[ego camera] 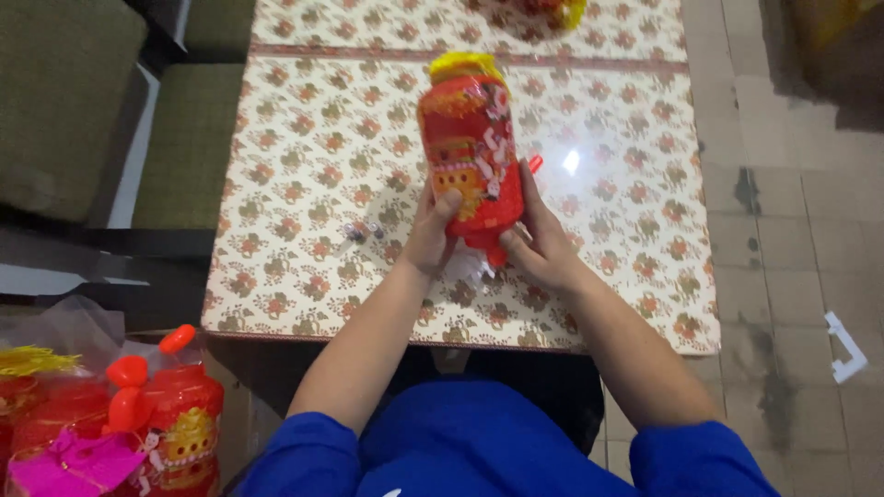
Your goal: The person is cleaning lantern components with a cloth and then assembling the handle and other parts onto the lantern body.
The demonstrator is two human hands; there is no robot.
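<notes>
A red cylindrical lantern [470, 152] with gold print and a yellow tassel top is held up over the table, tilted slightly left. My left hand [431, 235] grips its lower left side, thumb on the front. My right hand [539, 241] holds its lower right side and bottom, near a small red plastic stem. Both forearms reach from my blue sleeves at the bottom of the view.
The table [304, 184] wears a floral cloth under clear film; a small dark part [362, 230] lies left of my hands. More red lanterns [175, 423] in plastic sit at bottom left. Green cushioned seats [64, 101] stand left; tiled floor [792, 276] right.
</notes>
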